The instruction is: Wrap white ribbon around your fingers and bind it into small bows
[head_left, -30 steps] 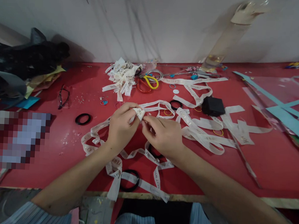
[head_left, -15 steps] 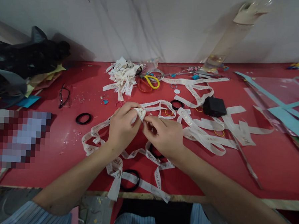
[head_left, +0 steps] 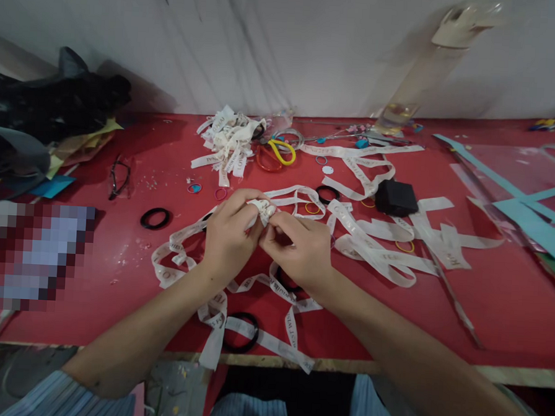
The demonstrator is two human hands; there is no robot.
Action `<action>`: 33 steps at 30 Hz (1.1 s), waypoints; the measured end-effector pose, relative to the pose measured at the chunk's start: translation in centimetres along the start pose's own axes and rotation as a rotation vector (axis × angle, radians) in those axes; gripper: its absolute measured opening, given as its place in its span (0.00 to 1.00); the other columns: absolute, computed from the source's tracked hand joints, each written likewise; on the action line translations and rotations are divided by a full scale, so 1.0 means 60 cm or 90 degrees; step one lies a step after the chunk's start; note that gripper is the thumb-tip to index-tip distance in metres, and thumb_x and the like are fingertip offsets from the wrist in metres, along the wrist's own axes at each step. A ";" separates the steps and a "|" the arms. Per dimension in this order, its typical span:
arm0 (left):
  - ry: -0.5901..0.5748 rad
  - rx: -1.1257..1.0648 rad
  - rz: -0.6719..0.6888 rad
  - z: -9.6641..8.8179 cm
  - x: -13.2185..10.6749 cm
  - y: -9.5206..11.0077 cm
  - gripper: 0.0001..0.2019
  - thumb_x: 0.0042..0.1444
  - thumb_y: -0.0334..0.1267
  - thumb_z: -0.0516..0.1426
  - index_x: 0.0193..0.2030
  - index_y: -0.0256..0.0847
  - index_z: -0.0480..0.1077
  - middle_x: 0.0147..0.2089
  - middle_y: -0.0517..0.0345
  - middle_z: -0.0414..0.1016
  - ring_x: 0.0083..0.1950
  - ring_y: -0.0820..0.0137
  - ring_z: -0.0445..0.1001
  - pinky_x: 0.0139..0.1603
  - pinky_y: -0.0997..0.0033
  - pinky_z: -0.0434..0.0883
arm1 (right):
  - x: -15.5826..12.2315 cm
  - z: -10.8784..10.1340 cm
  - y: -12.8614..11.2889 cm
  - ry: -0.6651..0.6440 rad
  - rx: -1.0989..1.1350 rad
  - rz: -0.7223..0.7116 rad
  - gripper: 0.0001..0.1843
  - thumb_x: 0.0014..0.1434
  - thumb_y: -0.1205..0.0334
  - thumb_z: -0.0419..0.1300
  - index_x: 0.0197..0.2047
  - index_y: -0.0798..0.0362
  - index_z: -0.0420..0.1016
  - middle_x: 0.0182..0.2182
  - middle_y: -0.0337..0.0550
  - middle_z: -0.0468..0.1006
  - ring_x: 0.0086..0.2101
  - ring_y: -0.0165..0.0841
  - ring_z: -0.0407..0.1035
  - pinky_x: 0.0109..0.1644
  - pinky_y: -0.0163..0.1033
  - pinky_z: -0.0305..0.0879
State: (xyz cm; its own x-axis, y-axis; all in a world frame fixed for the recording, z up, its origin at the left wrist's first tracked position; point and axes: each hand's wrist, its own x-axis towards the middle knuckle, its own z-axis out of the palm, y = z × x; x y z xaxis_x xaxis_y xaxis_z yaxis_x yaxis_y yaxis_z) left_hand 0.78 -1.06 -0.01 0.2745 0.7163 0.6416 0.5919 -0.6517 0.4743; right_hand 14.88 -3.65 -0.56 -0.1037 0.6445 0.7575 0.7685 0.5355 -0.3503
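Observation:
My left hand [head_left: 232, 235] is closed around a small bunch of white printed ribbon [head_left: 264, 211], folded between thumb and fingers. My right hand [head_left: 298, 246] pinches the same bunch from the right side, fingertips meeting the left hand's. Exactly how the ribbon is folded inside the fingers is hidden. Loose lengths of printed ribbon [head_left: 372, 250] lie around both hands, to the right and below the wrists. Under the forearms a black ring band [head_left: 242, 332] rests near the table's front edge.
On the red table [head_left: 93, 248] stand a pile of ribbon pieces [head_left: 229, 140], scissors with a yellow handle [head_left: 283, 151], a black block [head_left: 396, 197] and a clear bottle [head_left: 424, 79]. Glasses [head_left: 119, 178] and a black ring [head_left: 155, 218] lie left. Blue strips [head_left: 537, 225] are at right.
My right hand has moved slightly left, closer against my left hand. The bunched ribbon has shifted a little and shows more between the fingertips.

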 end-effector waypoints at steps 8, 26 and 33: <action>-0.010 -0.027 -0.008 -0.005 0.003 0.001 0.08 0.60 0.28 0.56 0.30 0.38 0.73 0.46 0.52 0.79 0.44 0.68 0.77 0.45 0.68 0.72 | -0.003 -0.005 -0.004 -0.021 0.037 -0.001 0.08 0.53 0.72 0.56 0.23 0.53 0.66 0.16 0.31 0.66 0.19 0.23 0.59 0.26 0.31 0.54; -0.085 -0.116 -0.051 -0.005 0.011 0.000 0.13 0.62 0.33 0.55 0.26 0.38 0.72 0.28 0.59 0.75 0.31 0.73 0.71 0.34 0.76 0.66 | -0.010 -0.003 -0.007 -0.014 0.065 -0.019 0.10 0.54 0.72 0.55 0.23 0.53 0.66 0.15 0.30 0.66 0.18 0.22 0.57 0.25 0.30 0.53; -0.072 -0.238 -0.299 -0.011 0.025 -0.005 0.14 0.58 0.39 0.59 0.23 0.38 0.72 0.20 0.62 0.66 0.24 0.75 0.63 0.26 0.76 0.59 | -0.002 -0.008 0.020 -0.066 0.142 0.097 0.06 0.63 0.67 0.56 0.36 0.53 0.74 0.28 0.37 0.77 0.25 0.25 0.68 0.32 0.31 0.62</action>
State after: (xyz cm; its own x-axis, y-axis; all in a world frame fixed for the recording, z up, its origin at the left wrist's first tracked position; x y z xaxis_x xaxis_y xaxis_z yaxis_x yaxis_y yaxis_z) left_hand 0.51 0.07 1.23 0.1401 0.9570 0.2541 0.3691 -0.2886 0.8835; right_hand 16.11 -3.38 -0.82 -0.0701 0.7731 0.6304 0.6231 0.5274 -0.5776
